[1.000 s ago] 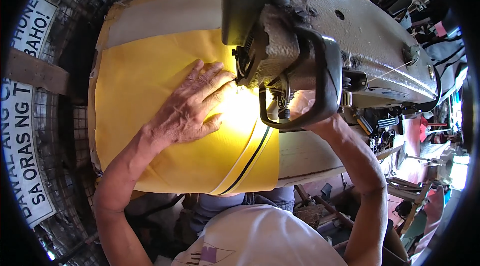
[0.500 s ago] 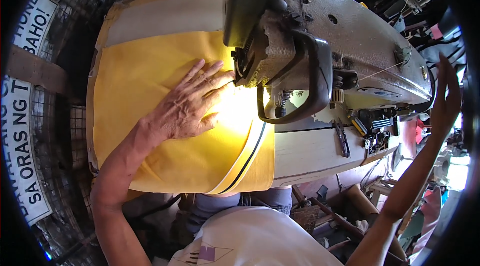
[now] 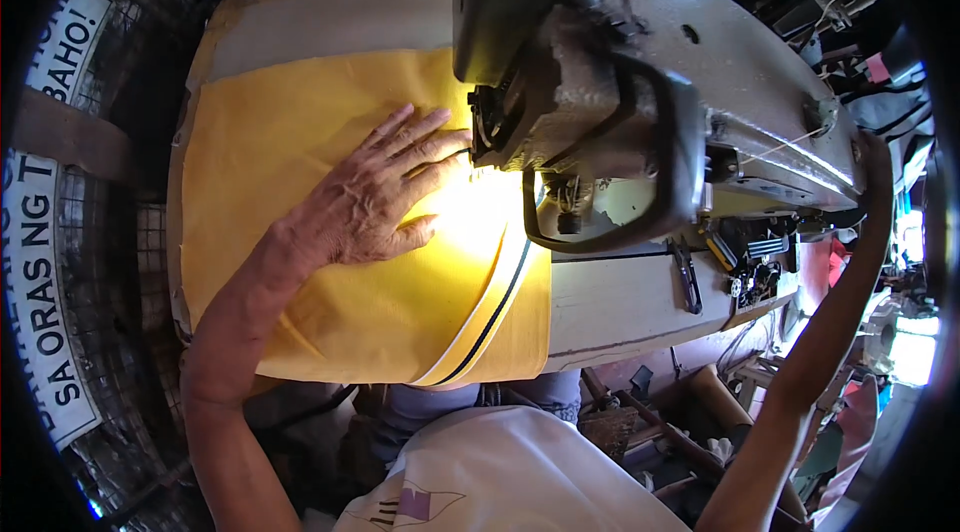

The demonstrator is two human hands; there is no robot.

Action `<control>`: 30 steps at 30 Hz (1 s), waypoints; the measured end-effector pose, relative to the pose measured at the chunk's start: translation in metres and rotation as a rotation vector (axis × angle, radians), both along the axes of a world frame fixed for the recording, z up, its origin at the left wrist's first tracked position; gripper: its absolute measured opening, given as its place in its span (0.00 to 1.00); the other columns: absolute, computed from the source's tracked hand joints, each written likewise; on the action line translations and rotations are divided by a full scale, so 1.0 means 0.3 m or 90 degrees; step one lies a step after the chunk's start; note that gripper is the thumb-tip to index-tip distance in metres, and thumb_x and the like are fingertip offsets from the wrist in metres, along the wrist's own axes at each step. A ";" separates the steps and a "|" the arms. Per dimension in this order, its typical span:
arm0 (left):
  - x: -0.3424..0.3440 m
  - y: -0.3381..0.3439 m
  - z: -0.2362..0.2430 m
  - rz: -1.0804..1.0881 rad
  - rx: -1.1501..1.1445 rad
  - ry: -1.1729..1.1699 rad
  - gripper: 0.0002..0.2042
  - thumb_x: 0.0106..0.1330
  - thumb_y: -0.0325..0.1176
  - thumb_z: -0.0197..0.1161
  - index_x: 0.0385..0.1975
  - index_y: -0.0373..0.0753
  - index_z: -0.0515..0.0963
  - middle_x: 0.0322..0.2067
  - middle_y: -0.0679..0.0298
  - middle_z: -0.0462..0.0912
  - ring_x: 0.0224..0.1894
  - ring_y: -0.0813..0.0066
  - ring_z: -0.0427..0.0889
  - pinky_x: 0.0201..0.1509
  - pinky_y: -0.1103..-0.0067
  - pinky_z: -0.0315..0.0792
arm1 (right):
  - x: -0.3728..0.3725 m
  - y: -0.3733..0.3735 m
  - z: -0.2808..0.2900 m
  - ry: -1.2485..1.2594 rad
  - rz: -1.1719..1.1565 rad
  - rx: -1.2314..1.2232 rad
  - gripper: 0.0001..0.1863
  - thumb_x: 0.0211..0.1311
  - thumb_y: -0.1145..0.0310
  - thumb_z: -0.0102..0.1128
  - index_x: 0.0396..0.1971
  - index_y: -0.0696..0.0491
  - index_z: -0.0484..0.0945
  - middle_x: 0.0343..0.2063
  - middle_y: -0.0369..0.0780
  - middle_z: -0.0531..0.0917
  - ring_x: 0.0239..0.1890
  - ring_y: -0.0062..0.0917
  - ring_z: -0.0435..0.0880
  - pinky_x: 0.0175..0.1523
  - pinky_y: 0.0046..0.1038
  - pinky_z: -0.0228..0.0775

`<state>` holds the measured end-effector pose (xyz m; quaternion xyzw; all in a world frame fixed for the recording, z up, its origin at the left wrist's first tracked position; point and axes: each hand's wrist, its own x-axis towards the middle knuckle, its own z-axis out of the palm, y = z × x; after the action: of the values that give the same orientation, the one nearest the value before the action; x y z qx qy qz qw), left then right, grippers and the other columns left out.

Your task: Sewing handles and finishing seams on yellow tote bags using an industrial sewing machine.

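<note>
My left hand (image 3: 375, 197) lies flat on a yellow sheet of fabric or vinyl (image 3: 240, 182), fingers spread, fingertips close to the needle area of a sewing machine (image 3: 740, 62). Bright lamp light washes out the material beside the needle. From there a band with a dark stripe and a white edge (image 3: 485, 317) curves across the sheet toward its front edge. At the machine's far right end, my right hand (image 3: 875, 167) curls against the handwheel (image 3: 860, 207); its fingers are dark and partly hidden.
The pale machine table (image 3: 630, 307) carries scissors or a similar dark tool (image 3: 686, 277) and a tray of small parts (image 3: 755, 282). A dark looped frame (image 3: 690, 162) juts out before the machine head. Wire mesh with white signs (image 3: 60, 302) stands at left; clutter fills the right.
My right hand has come down from above the handwheel onto it, fingers now bent. My left hand stays on the yellow sheet, nearly unmoved. The view has shifted slightly.
</note>
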<state>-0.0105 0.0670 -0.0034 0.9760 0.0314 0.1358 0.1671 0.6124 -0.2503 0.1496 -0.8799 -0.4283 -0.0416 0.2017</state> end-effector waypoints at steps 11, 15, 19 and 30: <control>-0.001 -0.011 0.053 0.004 -0.036 0.006 0.25 0.55 0.34 0.62 0.55 0.34 0.71 0.61 0.54 0.69 0.69 0.55 0.58 0.75 0.59 0.47 | -0.249 -0.128 -0.275 -0.294 -0.191 0.195 0.19 0.71 0.65 0.44 0.57 0.52 0.75 0.54 0.46 0.78 0.51 0.33 0.80 0.57 0.33 0.70; 0.011 -0.016 0.020 0.021 0.039 0.024 0.27 0.57 0.36 0.60 0.58 0.33 0.68 0.62 0.54 0.67 0.70 0.56 0.57 0.75 0.60 0.46 | -0.380 -0.175 -0.475 -0.117 -0.258 0.406 0.23 0.70 0.61 0.50 0.59 0.58 0.68 0.54 0.47 0.76 0.53 0.33 0.77 0.57 0.34 0.68; 0.005 -0.031 -0.019 0.053 0.087 0.011 0.27 0.58 0.37 0.59 0.58 0.34 0.67 0.62 0.53 0.66 0.70 0.55 0.57 0.75 0.61 0.45 | -0.693 -0.290 -0.457 0.001 -0.103 0.516 0.21 0.72 0.61 0.46 0.57 0.60 0.72 0.55 0.44 0.76 0.60 0.30 0.72 0.64 0.30 0.61; 0.002 -0.071 -0.006 0.056 0.109 0.037 0.29 0.59 0.39 0.59 0.60 0.34 0.64 0.62 0.52 0.66 0.69 0.55 0.58 0.75 0.61 0.46 | -1.831 -0.081 -0.893 1.225 0.189 0.273 0.38 0.61 0.57 0.65 0.64 0.62 0.58 0.60 0.48 0.71 0.62 0.32 0.70 0.67 0.38 0.59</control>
<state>-0.0098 0.0456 -0.0052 0.9880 0.0670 0.1169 0.0760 0.0632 -0.2747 -0.1183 -0.4215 -0.1716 0.6386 0.6206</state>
